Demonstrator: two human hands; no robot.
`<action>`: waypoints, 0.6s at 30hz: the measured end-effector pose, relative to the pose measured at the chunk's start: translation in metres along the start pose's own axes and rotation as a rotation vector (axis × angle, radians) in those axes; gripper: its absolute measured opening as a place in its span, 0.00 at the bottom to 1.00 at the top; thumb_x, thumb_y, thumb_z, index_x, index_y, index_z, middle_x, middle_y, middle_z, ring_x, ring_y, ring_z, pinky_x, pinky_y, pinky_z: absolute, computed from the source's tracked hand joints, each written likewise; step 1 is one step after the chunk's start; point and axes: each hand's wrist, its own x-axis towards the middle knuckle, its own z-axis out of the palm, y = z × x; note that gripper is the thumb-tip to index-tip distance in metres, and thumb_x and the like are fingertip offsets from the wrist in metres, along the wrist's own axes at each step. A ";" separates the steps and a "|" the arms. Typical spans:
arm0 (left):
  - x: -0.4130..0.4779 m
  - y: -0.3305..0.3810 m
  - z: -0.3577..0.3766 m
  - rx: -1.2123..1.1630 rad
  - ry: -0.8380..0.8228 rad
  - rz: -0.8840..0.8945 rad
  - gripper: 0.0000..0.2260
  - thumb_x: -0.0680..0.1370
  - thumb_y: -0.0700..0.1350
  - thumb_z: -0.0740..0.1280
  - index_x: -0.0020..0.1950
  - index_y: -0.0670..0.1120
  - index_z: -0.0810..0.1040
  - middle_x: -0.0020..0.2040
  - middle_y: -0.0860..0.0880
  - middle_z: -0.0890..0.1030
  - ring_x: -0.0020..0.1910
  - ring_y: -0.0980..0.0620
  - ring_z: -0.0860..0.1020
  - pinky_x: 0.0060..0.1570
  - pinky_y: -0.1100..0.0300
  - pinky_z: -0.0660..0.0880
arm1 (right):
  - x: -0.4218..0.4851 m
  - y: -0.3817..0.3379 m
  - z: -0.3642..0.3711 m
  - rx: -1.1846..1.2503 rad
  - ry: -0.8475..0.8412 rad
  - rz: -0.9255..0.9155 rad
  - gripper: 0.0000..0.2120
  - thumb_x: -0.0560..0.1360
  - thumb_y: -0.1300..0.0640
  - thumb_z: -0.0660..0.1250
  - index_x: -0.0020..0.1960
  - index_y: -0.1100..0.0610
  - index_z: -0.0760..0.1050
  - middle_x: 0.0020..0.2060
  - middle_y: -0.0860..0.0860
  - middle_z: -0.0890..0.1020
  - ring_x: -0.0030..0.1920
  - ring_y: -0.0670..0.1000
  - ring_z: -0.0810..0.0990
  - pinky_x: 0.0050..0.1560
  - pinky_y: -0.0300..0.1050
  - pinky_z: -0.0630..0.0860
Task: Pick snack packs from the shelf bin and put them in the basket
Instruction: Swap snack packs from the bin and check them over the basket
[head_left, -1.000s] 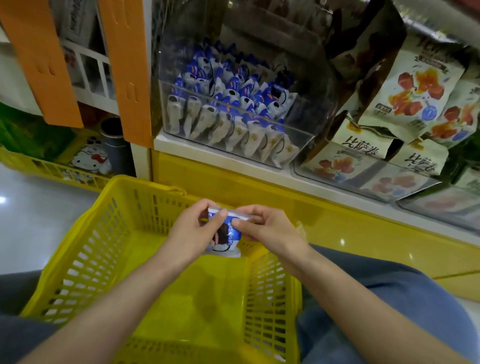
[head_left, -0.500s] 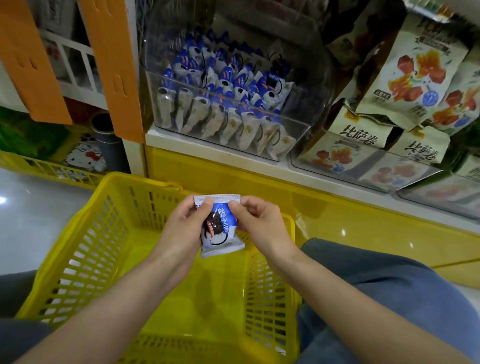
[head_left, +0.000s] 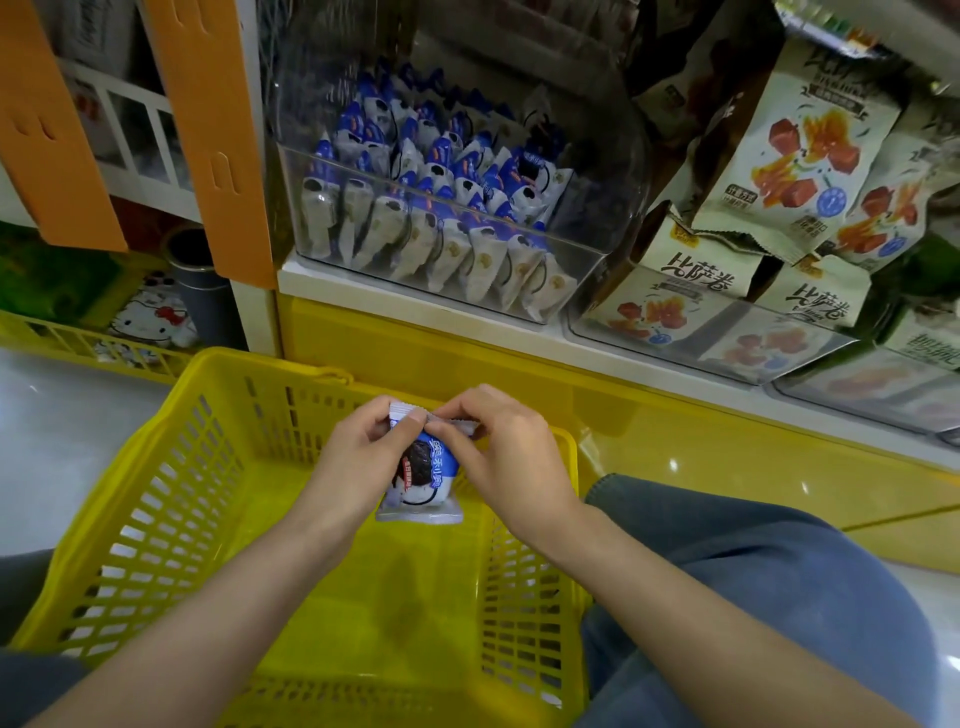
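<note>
— Where was the snack pack (head_left: 423, 478)?
— I had it over the far end of the yellow basket (head_left: 171, 499), not lying in it. My left hand (head_left: 358, 467) and right hand (head_left: 511, 462) each pinched its top seal, fingers curled.
— And the shelf bin (head_left: 597, 171)?
— Just beyond the basket, on the shelf, packed with blue-and-white packs (head_left: 441, 208).

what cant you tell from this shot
Head view only:
- pack top seal: partly covered by fingers of left hand and right hand.
- basket near end: under the forearms, cut by the bottom edge.
- bin back rows: dark, behind glare.
- bags far right: cut by the right edge.
</note>
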 end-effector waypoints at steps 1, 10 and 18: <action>0.000 0.000 0.000 -0.010 -0.024 -0.012 0.07 0.78 0.42 0.62 0.43 0.43 0.76 0.35 0.48 0.80 0.32 0.57 0.78 0.30 0.66 0.73 | 0.001 0.000 -0.001 0.028 0.008 0.031 0.03 0.74 0.55 0.68 0.43 0.54 0.79 0.38 0.44 0.79 0.40 0.42 0.76 0.38 0.35 0.71; 0.007 0.006 -0.007 -0.179 0.034 -0.034 0.08 0.73 0.38 0.69 0.49 0.47 0.76 0.41 0.52 0.85 0.36 0.59 0.82 0.34 0.68 0.77 | 0.015 0.001 -0.015 0.784 0.106 0.671 0.01 0.77 0.64 0.62 0.46 0.61 0.72 0.45 0.62 0.79 0.34 0.46 0.79 0.33 0.36 0.79; 0.011 0.003 -0.016 0.098 0.188 0.200 0.04 0.76 0.39 0.65 0.45 0.45 0.79 0.37 0.53 0.81 0.32 0.66 0.76 0.36 0.71 0.73 | 0.001 0.002 0.000 0.440 -0.382 0.505 0.19 0.71 0.67 0.69 0.58 0.60 0.68 0.44 0.52 0.78 0.40 0.44 0.79 0.46 0.41 0.76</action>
